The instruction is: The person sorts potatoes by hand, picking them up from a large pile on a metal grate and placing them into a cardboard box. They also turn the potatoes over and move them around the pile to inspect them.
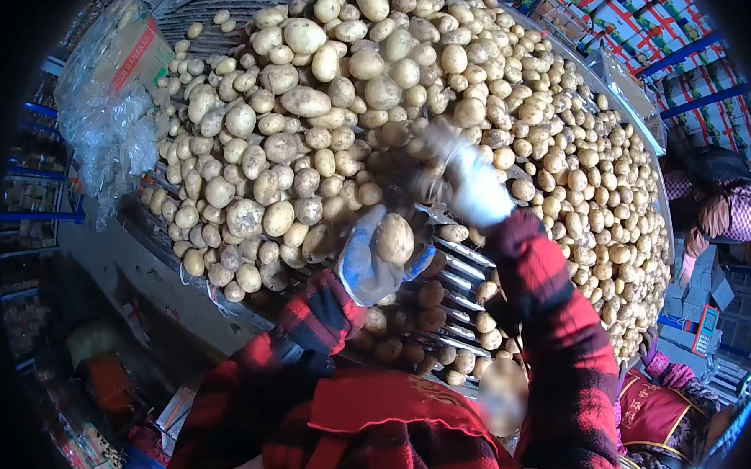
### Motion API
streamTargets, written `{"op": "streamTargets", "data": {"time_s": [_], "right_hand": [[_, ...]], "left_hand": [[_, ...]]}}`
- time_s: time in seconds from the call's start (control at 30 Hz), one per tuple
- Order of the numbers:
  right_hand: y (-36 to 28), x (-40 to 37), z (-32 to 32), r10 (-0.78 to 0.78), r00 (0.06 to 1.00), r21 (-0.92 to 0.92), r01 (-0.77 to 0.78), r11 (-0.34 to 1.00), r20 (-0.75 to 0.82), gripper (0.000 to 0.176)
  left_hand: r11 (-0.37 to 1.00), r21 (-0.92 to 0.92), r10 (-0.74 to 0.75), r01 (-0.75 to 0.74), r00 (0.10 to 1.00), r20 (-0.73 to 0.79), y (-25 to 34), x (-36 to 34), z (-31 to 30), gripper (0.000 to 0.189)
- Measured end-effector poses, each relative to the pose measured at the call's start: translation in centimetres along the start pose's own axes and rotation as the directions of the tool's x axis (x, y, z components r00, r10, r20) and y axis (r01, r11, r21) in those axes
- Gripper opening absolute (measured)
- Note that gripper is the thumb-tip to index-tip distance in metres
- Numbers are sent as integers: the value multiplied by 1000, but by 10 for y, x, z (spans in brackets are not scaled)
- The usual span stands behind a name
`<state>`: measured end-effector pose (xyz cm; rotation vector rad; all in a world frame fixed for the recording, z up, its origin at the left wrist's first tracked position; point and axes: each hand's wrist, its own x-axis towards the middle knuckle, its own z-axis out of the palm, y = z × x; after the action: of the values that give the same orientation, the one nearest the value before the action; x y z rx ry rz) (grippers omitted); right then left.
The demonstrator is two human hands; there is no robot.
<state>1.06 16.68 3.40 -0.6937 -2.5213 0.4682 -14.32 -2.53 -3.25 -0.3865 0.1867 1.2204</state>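
My left hand (371, 270), in a blue and white work glove, cups a potato (394, 239) in its palm, with the fingers curled up on both sides. My right hand (466, 176), in a pale glove, is over the heap of potatoes (313, 131) and smeared by motion; its fingers cannot be made out. Something brown and blurred shows just left of it. Below both hands, several potatoes lie on metal slats (459, 276). A blurred round potato-like shape (502, 397) is near my right forearm.
A plastic-wrapped banana carton (140, 52) stands at the left edge of the heap. Two people are at the right: one in a pink checked sleeve (741, 208), one in a red apron (648, 410). Stacked printed boxes (627, 27) line the far right. Blue-framed shelving (37, 218) stands left.
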Motion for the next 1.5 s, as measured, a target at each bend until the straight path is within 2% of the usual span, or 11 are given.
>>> {"op": "streamTargets", "data": {"time_s": [0.13, 0.3, 0.43, 0.47, 0.57, 0.77, 0.93, 1.1, 1.17, 1.27, 1.5], "right_hand": [[99, 42, 33, 450, 879, -421, -472, 774, -159, 60], [107, 28, 37, 642, 764, 44, -641, 766, -58, 33], [-2, 17, -3, 219, 907, 631, -409, 659, 359, 39], [-29, 22, -19, 68, 798, 744, -586, 322, 599, 56], [-21, 63, 15, 73, 990, 203, -97, 974, 122, 66], [-27, 168, 89, 338, 936, -363, -284, 888, 95, 77], [-10, 139, 95, 206, 977, -459, -159, 874, 54, 75], [20, 60, 74, 309, 939, 164, -333, 929, 152, 70], [7, 22, 46, 392, 826, 771, -539, 339, 404, 71], [-41, -41, 7, 283, 835, 812, -287, -507, 472, 79], [-124, -165, -31, 580, 776, 777, 198, -597, 248, 87]], "left_hand": [[995, 71, 74, -64, 985, -153, -7, -6, 30, 35], [989, 101, 105, -107, 994, 18, 14, -22, 16, 36], [987, 141, 79, -78, 997, -3, 30, -26, 43, 43], [999, 19, 36, -35, 999, -7, 34, -22, 41, 52], [999, 39, -23, 23, 1000, -3, 44, -31, 40, 53], [569, 800, 362, -189, 931, -38, 57, -51, -24, 45], [903, 344, 281, -259, 959, -16, 66, -81, 50, 63], [920, 265, 268, -289, 957, 113, 70, -80, 51, 56], [952, 184, 230, -246, 968, 101, 67, -72, 48, 57], [986, 131, 86, -108, 984, 159, 60, -56, 44, 56], [931, 275, -271, 239, 959, 85, -2, -21, 64, 55]]}}
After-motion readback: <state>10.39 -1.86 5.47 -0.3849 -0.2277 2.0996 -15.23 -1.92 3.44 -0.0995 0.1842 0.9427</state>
